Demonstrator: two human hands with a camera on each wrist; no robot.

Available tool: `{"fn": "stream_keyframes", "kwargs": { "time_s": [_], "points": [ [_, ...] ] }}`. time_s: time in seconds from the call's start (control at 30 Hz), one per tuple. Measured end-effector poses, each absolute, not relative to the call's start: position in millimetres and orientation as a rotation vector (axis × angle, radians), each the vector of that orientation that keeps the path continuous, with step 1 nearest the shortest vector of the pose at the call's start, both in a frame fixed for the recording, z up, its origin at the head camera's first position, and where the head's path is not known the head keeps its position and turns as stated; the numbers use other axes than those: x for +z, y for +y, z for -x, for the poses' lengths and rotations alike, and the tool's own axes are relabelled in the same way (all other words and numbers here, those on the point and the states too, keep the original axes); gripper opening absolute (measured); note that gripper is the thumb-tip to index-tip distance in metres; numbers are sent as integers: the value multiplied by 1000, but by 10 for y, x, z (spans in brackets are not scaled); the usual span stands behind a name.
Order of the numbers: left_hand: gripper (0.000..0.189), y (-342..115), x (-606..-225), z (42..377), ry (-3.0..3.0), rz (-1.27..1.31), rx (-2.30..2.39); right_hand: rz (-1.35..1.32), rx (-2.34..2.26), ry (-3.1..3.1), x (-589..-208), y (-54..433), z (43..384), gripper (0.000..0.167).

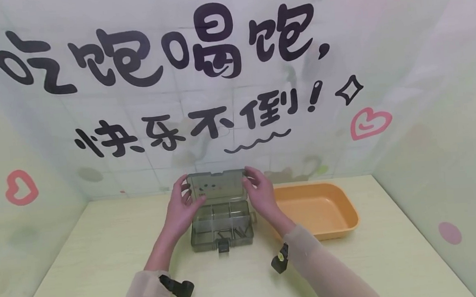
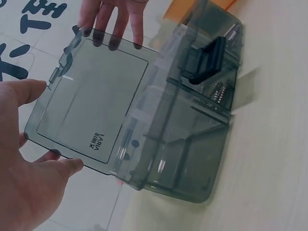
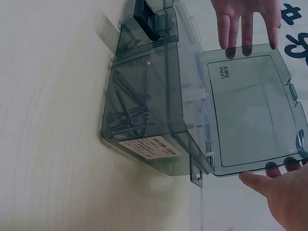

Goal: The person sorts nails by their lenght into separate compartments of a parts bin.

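Note:
A translucent grey-green compartment box (image 1: 203, 243) stands on the table with its hinged lid (image 1: 224, 184) raised at the back. My left hand (image 1: 180, 212) holds the lid's left edge, thumb on the near side and fingertips behind it. At the opposite edge, my right hand (image 1: 263, 195) grips the lid in the same manner. Several metal screws (image 3: 127, 101) lie loose in the right front compartment. In the left wrist view, more screws (image 2: 219, 91) show through the wall by the middle. A dark latch (image 1: 223, 246) hangs at the box's front.
An orange plastic tray (image 1: 313, 212) stands to the right of the box, partly behind my right forearm. The pale wooden table (image 1: 85, 269) ends at a printed wall sheet (image 1: 205, 160) close behind the lid, with side walls left and right.

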State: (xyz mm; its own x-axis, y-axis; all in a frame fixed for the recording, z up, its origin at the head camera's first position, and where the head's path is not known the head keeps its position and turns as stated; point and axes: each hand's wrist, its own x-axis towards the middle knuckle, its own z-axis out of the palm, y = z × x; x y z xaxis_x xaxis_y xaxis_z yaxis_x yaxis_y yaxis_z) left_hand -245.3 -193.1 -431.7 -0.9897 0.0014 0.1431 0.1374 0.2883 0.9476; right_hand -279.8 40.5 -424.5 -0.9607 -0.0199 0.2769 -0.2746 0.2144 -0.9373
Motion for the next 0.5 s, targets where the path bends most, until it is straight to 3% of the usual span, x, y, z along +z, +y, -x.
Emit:
{"fn": "stream_keyframes", "kwargs": {
  "time_s": [0.27, 0.5],
  "points": [
    [81, -1916, -4395, 2387, -2437, 218, -1637, -319, 1812, -2264, -4265, 395, 2752, 40],
    [59, -1870, -4351, 2355, -2408, 193, -1590, -306, 1746, -2283, -4249, 379, 2697, 34]
  ]
}}
